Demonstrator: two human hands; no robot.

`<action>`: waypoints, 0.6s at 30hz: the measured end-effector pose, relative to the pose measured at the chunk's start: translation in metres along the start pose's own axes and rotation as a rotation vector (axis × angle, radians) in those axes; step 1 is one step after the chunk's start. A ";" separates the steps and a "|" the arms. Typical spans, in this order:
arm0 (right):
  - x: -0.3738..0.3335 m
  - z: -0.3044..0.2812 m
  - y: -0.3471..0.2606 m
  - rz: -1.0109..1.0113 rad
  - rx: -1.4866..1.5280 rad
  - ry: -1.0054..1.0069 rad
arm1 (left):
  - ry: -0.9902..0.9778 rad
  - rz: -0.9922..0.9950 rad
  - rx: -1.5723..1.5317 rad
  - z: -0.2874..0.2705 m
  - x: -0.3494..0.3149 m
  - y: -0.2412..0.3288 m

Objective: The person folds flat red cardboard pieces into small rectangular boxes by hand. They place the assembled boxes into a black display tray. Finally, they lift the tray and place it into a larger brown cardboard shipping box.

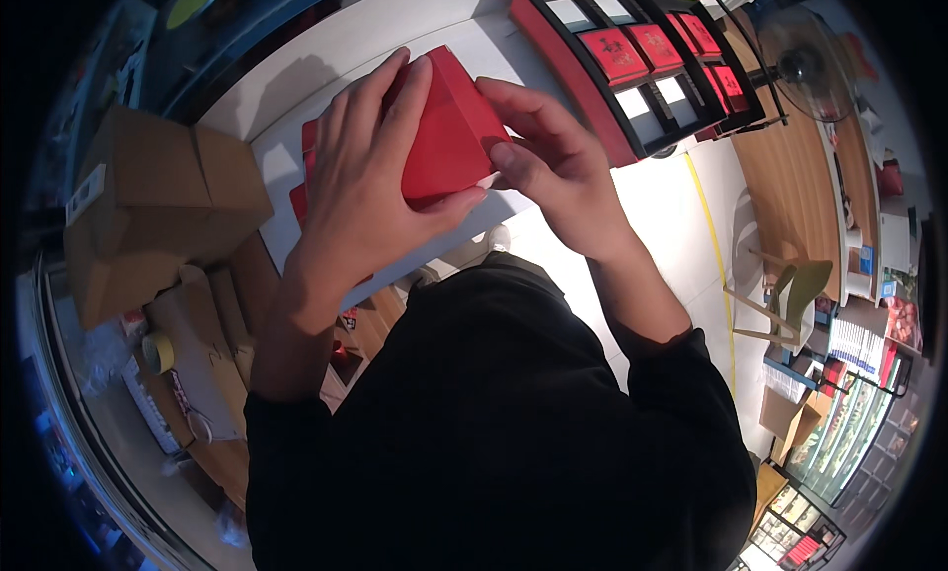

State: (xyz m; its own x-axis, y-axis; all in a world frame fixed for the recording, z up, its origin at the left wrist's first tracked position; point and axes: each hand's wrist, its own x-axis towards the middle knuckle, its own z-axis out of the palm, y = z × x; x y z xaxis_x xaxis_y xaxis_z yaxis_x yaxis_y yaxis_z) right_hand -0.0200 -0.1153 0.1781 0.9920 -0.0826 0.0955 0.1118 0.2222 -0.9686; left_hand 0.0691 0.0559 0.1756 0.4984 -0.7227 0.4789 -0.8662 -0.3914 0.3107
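Both my hands are on a red box (pixel 449 126), held up in front of me over a white table (pixel 286 107). My left hand (pixel 370 156) lies across the box's left side, fingers over its far edge and thumb along the near side. At the right end, my right hand (pixel 558 166) pinches the box's edge between thumb and fingers. More red shows behind my left hand, but I cannot tell whether it belongs to the same box.
A red and black compartment tray (pixel 612 72) with several small red boxes stands at the far right. At the left is a brown cardboard carton (pixel 163 191), with a tape roll (pixel 158 354) nearer me. A chair (pixel 800 294) and a fan (pixel 810 72) are at the right.
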 end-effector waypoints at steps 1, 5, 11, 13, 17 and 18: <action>-0.001 -0.001 0.002 -0.003 0.002 0.000 | -0.009 -0.004 -0.020 0.000 0.000 0.001; -0.004 -0.002 0.007 -0.033 -0.026 0.008 | -0.010 0.007 -0.017 0.002 0.001 0.004; -0.013 0.001 0.019 -0.246 -0.404 0.049 | 0.004 0.022 -0.003 0.009 0.004 0.004; -0.013 0.000 0.021 -0.359 -0.613 0.087 | -0.017 -0.032 0.006 0.015 0.006 0.010; -0.013 -0.019 0.032 -0.368 -0.639 0.132 | -0.122 -0.134 -0.143 0.019 0.008 0.025; -0.012 -0.028 0.029 -0.346 -0.617 0.117 | -0.156 -0.127 -0.251 0.023 0.009 0.015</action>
State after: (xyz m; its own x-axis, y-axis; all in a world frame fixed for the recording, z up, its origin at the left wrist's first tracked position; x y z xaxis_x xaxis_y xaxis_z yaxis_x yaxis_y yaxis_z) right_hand -0.0307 -0.1347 0.1426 0.8891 -0.1606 0.4287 0.3305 -0.4227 -0.8439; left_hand 0.0595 0.0301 0.1653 0.5738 -0.7630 0.2976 -0.7514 -0.3459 0.5619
